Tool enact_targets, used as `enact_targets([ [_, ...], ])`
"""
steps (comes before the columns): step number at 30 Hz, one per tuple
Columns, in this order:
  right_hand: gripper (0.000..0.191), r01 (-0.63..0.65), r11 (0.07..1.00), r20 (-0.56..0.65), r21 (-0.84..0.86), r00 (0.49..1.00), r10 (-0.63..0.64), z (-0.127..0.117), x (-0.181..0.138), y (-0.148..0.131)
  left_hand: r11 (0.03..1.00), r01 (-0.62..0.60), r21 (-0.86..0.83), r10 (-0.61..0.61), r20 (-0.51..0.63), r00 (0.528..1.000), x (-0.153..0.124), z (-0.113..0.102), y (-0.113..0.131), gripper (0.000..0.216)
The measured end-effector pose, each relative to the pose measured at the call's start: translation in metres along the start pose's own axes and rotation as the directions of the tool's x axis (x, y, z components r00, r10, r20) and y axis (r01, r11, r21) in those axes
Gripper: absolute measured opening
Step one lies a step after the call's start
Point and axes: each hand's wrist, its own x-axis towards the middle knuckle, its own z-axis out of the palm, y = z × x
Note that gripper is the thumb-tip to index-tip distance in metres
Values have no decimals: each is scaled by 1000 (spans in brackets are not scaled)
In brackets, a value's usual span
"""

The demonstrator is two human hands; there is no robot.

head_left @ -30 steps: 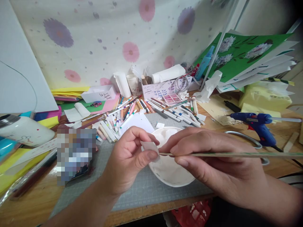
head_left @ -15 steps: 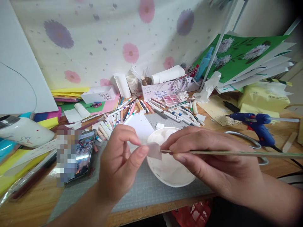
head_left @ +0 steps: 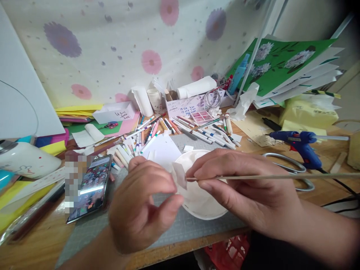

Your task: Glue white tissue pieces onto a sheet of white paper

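While the right hand grasps a thin stick between its thumb and its fingers, the left hand is just beside it, with the thumb and the index finger curved and a narrow gap between their tips. The stick lies almost level, and it passes along the right fingers and out of the view at the right side. At its left end there is a small piece of whitish thin paper, which stands tilted and meets the tip of the stick. This piece is just to the left of the right fingertips and just beyond the left index finger; it is not between the left thumb and index finger. Whether the left fingers touch it, I cannot tell, because their edges are blurred.

Below the paper and partly behind the right hand, a white bowl stands on a grey mat. A phone lies to the left of the left hand, and a blue glue gun lies beyond the right hand.
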Motion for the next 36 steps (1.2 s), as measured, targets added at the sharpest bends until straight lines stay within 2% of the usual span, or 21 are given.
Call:
enact_targets([
  [3,15,9,1000,24,10,1000,-10,0,1,0,998,-59,25,56,88,995,4,6,1,10],
  [6,12,10,1000,64,23,998,-11,2,3,-1,1000,20,11,-21,65,998,4,10,-1,11],
  [12,12,15,999,64,29,998,-17,2,2,1,998,54,18,-55,57,997,2,9,-1,16],
  [16,14,-31,999,23,-15,999,32,-3,1,3,994,108,2,-108,31,994,0,10,-4,14],
  [19,10,-76,992,-13,-101,997,75,-10,2,5,983,174,-55,-174,-3,985,-3,10,-9,12],
  [24,8,-219,951,-21,-219,975,220,-22,2,9,957,265,-121,-273,-55,961,-4,10,-16,11],
  [26,9,-254,930,12,-267,964,266,-26,1,11,950,272,-154,-286,-78,955,-3,10,-17,14],
  [29,13,-256,914,148,-315,938,314,-31,-3,14,936,283,-211,-309,-98,946,-1,10,-18,16],
  [32,14,-213,924,238,-318,925,295,-33,-6,15,930,295,-221,-324,-108,940,1,11,-17,15],
  [34,13,-183,941,195,-285,950,244,-32,-5,13,935,291,-205,-317,-106,943,1,12,-16,14],
  [36,11,-149,963,101,-224,979,175,-30,-2,9,942,276,-189,-296,-83,952,0,13,-16,14],
])
